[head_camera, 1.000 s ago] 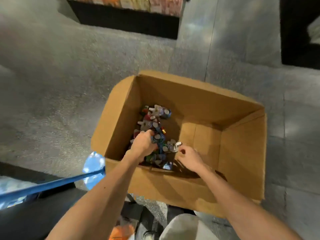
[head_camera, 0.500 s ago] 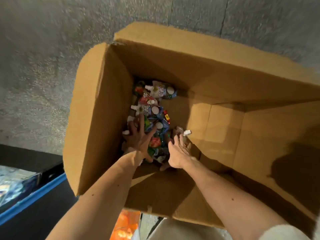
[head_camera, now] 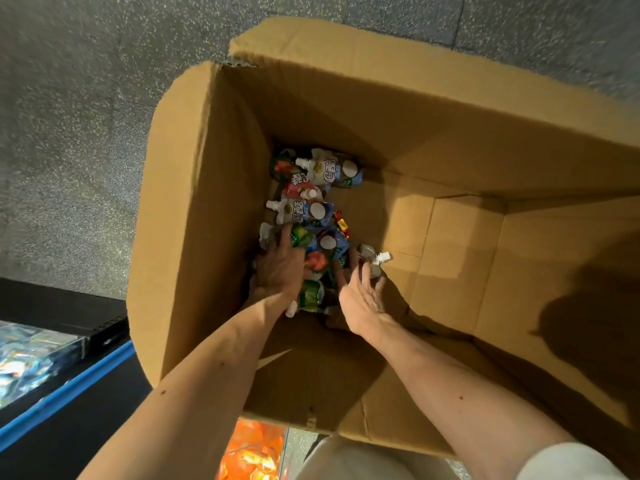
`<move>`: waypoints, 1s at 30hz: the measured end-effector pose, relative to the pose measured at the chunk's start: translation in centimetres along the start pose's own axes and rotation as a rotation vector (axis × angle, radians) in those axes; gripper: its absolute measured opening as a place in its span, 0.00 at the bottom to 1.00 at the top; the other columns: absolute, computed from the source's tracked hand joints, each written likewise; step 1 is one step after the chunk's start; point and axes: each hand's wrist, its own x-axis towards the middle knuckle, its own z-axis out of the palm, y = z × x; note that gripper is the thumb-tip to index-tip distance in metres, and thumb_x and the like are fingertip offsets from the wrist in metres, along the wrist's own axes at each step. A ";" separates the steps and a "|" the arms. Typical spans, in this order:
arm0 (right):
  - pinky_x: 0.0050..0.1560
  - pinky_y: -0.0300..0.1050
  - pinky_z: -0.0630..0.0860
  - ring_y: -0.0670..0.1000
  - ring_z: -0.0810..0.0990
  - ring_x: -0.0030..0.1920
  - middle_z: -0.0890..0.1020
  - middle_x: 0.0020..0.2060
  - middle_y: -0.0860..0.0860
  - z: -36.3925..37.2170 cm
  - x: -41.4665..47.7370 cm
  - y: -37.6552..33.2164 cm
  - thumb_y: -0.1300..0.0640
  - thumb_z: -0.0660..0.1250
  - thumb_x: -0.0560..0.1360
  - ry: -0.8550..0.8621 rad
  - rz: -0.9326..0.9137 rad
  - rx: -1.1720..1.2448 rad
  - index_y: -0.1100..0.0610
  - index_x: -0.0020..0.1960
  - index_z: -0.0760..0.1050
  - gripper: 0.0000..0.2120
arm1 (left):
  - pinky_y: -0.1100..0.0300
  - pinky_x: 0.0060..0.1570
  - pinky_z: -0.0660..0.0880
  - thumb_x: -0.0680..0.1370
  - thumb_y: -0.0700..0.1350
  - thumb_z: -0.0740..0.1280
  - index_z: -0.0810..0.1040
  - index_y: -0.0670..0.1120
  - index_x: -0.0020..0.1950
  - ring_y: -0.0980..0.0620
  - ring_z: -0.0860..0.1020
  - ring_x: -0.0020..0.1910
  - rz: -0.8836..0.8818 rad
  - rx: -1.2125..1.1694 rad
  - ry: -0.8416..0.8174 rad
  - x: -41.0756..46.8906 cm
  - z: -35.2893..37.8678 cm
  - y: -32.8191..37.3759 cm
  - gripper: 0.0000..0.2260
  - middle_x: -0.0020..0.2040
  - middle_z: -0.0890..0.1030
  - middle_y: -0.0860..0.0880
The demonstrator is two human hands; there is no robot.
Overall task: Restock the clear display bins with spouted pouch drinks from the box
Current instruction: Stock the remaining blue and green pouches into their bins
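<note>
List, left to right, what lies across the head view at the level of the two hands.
Speckled floor → box's left wall → left hand → right hand → bare box bottom.

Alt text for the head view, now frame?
Two bare hands reach into a big open cardboard box: the left hand lies on a pile of pouches along its left wall, the right hand touches a white-capped pouch beside it. The box sits on speckled grey floor.
</note>
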 end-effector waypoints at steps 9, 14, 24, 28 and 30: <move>0.72 0.59 0.62 0.68 0.60 0.71 0.68 0.67 0.67 0.3 1.0 0.0 0.68 0.63 0.75 0.100 -0.035 -0.073 0.66 0.74 0.63 0.28 | 0.48 0.62 0.72 0.73 0.53 0.75 0.78 0.46 0.65 0.43 0.72 0.65 -0.235 -0.403 0.037 -1.7 -1.7 -0.9 0.22 0.71 0.67 0.49; 0.65 0.57 0.66 0.59 0.66 0.68 0.73 0.66 0.57 0.0 0.7 1.9 0.58 0.68 0.75 0.145 0.075 0.143 0.62 0.71 0.66 0.26 | 0.49 0.62 0.72 0.73 0.53 0.75 0.79 0.45 0.64 0.43 0.72 0.66 -0.224 -0.413 0.019 -3.2 -2.7 -0.7 0.22 0.71 0.67 0.49; 0.60 0.47 0.72 0.57 0.76 0.63 0.77 0.64 0.54 -2.1 -2.0 6.3 0.53 0.74 0.73 0.121 0.170 0.708 0.58 0.71 0.71 0.29 | 0.55 0.58 0.72 0.77 0.54 0.72 0.64 0.38 0.75 0.43 0.74 0.66 -0.274 -0.965 -0.042 -8.6 -5.5 0.7 0.34 0.70 0.72 0.40; 0.53 0.46 0.79 0.51 0.82 0.50 0.84 0.51 0.52 -5.3 -5.6 6.7 0.60 0.73 0.71 0.211 0.089 0.957 0.55 0.58 0.78 0.16 | 0.61 0.44 0.77 0.73 0.51 0.77 0.77 0.40 0.66 0.53 0.80 0.49 -0.167 -1.166 0.077 -12.9 -7.2 2.0 0.26 0.52 0.81 0.49; 0.46 0.40 0.78 0.48 0.82 0.48 0.84 0.51 0.52 -7.4 -8.6 6.2 0.64 0.70 0.74 0.259 0.009 1.043 0.56 0.58 0.77 0.14 | 0.65 0.32 0.74 0.71 0.53 0.78 0.84 0.42 0.54 0.54 0.82 0.39 -0.109 -1.273 0.109 -15.4 -7.7 2.5 0.19 0.43 0.85 0.48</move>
